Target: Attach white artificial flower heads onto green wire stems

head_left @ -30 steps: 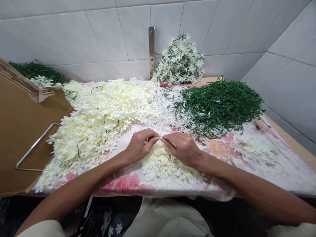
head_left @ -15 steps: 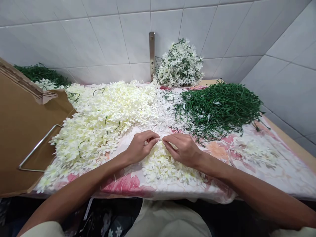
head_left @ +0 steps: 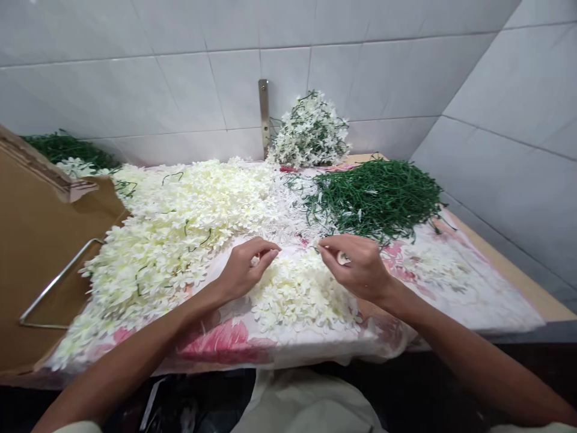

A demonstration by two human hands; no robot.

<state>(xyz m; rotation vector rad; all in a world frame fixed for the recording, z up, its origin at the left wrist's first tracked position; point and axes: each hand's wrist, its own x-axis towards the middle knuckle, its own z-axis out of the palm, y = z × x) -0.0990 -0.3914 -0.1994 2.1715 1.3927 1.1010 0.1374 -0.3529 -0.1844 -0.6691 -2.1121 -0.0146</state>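
My left hand [head_left: 246,267] hovers at the left of a small heap of white artificial flowers [head_left: 302,294], thumb and forefinger pinched together. Whatever may be between those fingertips is too small to make out. Over the heap's right side, my right hand [head_left: 356,264] is pinched too, with a small dark speck at its fingertips that I cannot identify. A gap separates the two hands. Just beyond them lie thin white stems [head_left: 293,216]. Behind my right hand is a pile of green plastic stems [head_left: 378,195].
A large spread of white-yellow flowers [head_left: 180,210] covers the left. A cardboard box [head_left: 49,258] with a metal handle [head_left: 58,282] stands at far left. Flowers with green stems [head_left: 311,132] are heaped by the tiled wall [head_left: 180,90]. Loose white pieces [head_left: 435,267] lie right on the floral cloth [head_left: 491,307].
My hands, fingertips nearly meeting before, have drawn apart, the right one moving rightward. The view has shifted slightly, so the piles appear further left and lower.
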